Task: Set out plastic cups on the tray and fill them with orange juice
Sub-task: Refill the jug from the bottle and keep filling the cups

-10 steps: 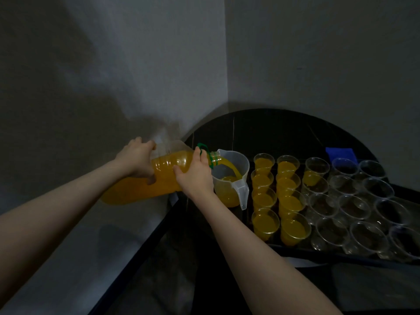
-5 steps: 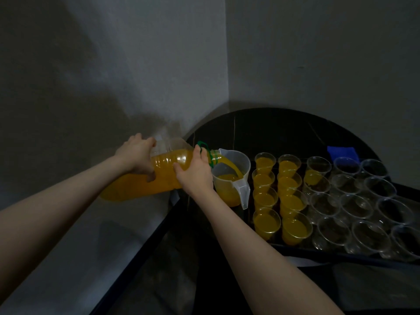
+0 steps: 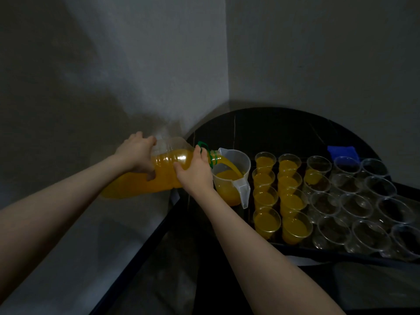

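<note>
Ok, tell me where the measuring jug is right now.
In the head view the measuring jug stands on the dark table, left of the filled cups, directly under the tilted bottle mouth beside the right hand.

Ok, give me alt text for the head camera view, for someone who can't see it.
Two hands tip a big bottle of orange juice, left hand at its base, right hand near the neck, pouring into a clear jug. Beside it, a dark tray holds rows of plastic cups, the nearest two rows filled.
</note>
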